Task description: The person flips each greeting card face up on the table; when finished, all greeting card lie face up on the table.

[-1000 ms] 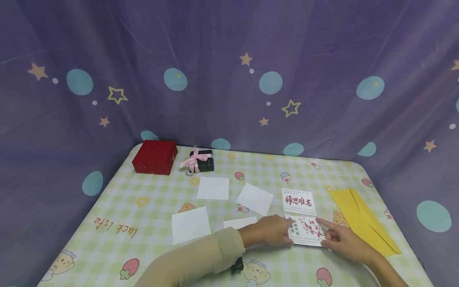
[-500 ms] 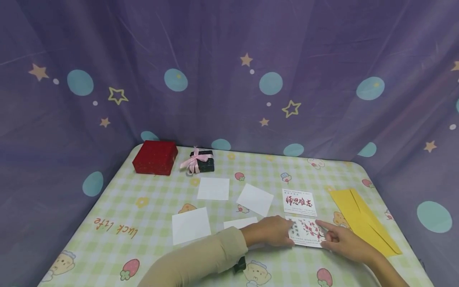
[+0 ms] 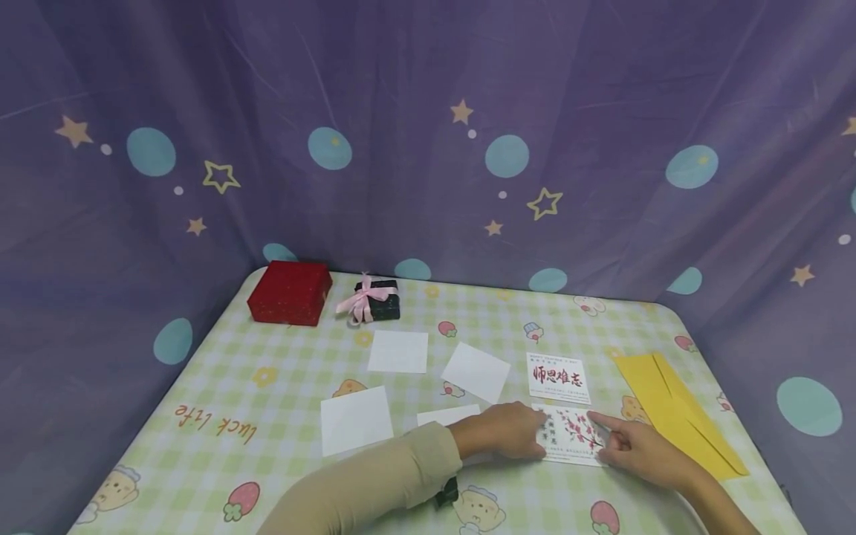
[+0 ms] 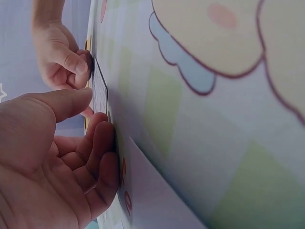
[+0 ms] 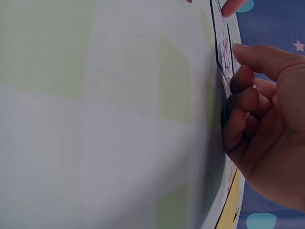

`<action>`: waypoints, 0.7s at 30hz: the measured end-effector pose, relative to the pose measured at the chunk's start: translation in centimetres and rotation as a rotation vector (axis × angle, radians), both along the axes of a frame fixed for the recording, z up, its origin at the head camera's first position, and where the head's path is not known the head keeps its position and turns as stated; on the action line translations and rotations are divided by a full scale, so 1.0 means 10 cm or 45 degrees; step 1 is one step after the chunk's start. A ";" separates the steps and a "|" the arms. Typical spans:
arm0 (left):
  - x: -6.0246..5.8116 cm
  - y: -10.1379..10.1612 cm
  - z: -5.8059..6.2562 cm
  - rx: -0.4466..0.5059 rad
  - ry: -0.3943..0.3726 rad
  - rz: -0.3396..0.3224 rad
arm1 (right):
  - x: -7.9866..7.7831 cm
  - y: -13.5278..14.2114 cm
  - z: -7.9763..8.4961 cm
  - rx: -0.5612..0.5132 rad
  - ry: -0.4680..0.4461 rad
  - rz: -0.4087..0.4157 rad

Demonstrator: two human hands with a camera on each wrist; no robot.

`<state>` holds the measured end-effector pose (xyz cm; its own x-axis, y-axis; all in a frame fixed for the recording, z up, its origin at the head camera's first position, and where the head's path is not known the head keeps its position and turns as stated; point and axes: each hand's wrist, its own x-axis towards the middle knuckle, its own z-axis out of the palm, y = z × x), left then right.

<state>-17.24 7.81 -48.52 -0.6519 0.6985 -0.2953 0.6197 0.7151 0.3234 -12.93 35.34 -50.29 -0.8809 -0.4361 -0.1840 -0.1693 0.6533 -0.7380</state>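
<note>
A white greeting card (image 3: pixel 568 438) printed with pink blossoms and dark characters lies on the checked tablecloth, held between both hands. My left hand (image 3: pixel 511 431) grips its left edge, thumb and fingertips at the card. On the opposite side, my right hand (image 3: pixel 645 449) holds the right edge, its index finger stretched to the upper corner and the thumb lower down. Curled fingers of the left hand (image 4: pixel 62 162) rest against the cloth in the left wrist view. Just beyond lies a second card (image 3: pixel 558 377) with large red characters, nearly touching the first.
A yellow envelope (image 3: pixel 678 416) lies right of the cards. Several blank white cards (image 3: pixel 357 421) are spread to the left, one partly behind the left wrist. At the back left stand a red box (image 3: pixel 290 293) and a small black box (image 3: pixel 383 306) with a pink ribbon.
The blossom card has shifted very slightly toward the person, leaving a small gap below the red-character card. Both hands keep almost the same place on its edges.
</note>
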 end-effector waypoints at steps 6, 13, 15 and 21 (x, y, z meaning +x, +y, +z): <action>-0.03 -0.05 0.01 0.017 -0.034 -0.013 | 0.01 -0.04 0.02 0.008 0.067 -0.008; -0.19 -0.28 0.01 0.128 -0.084 0.075 | -0.07 -0.14 0.14 0.048 0.270 -0.065; -0.25 -0.35 0.04 0.173 -0.116 0.111 | -0.13 -0.17 0.18 0.056 0.285 -0.071; -0.43 -0.59 0.13 0.274 -0.102 0.158 | -0.29 -0.29 0.25 0.033 0.256 -0.066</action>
<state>-21.50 1.89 -47.24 -0.7172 0.6668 -0.2023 0.4978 0.6935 0.5209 -15.87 32.47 -47.78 -0.9222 -0.3864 -0.0130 -0.2767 0.6832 -0.6757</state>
